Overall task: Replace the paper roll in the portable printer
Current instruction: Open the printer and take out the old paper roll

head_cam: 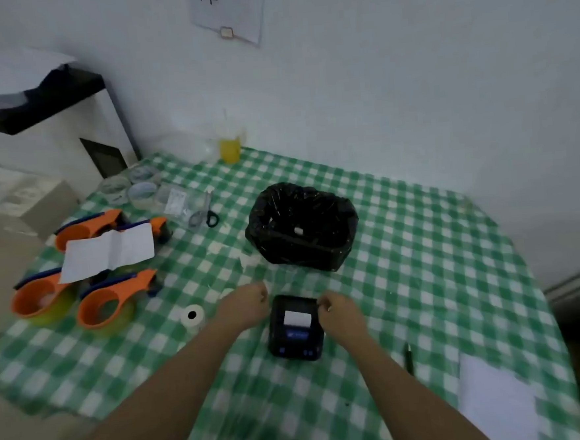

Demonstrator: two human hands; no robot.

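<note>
A small black portable printer (295,336) lies on the green checked tablecloth (406,280), with a white strip of paper showing at its top slot. My left hand (248,305) rests curled against the printer's upper left corner. At the upper right corner my right hand (339,311) has its fingers bent onto the printer's edge. A white paper roll (192,316) with a dark core stands on the cloth to the left of my left hand. The frame is blurred, so the exact finger contact is unclear.
A bin lined with a black bag (301,226) stands just behind the printer. Several orange tape dispensers (104,305) and a white sheet (108,249) lie at the left. Scissors (206,215), tape rolls and a yellow cup (230,148) are at the back. A pen (409,359) and paper (497,401) lie at the right.
</note>
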